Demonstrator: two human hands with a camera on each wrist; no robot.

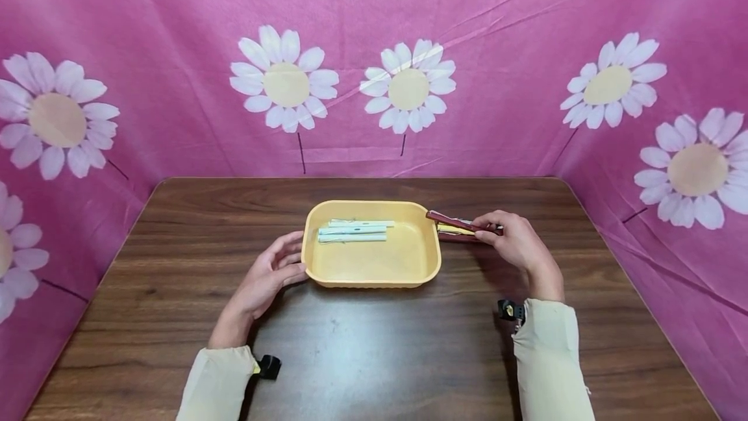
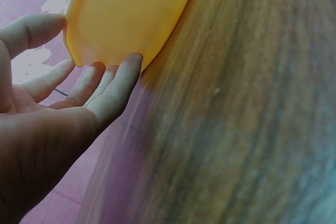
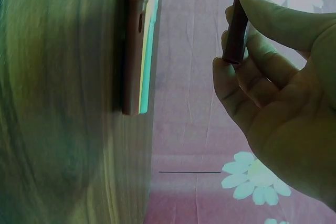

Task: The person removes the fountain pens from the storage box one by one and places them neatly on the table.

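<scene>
The red pen (image 1: 447,218) was up off the table (image 1: 362,356), in the right hand (image 1: 522,245).

Far to the left of that grip was the left hand (image 1: 270,273). It was spread wide, with its fingertips on the left end of the tray (image 1: 350,266). It was not wrapped around anything. Maybe it was there so the tray would not slide.

Next, between the hands, sat the tray. In its left part, away from the right grip, lay some blue pens (image 1: 352,238). They lay side by side, maybe so they took up less room.

Then, just left of the grip, the red pen's far tip came up to the tray's right rim. I could not tell if it touched. Under it, on the table, lay a yellow pen (image 1: 452,230), the other red pen (image 1: 458,238) and a blue-green strip (image 3: 147,77), likely one more pen.

Last came the grip itself. The thumb and fingers were closed together, pinching the red pen near its right end. That left most of it sticking out, perhaps so it was easy to aim.
</scene>
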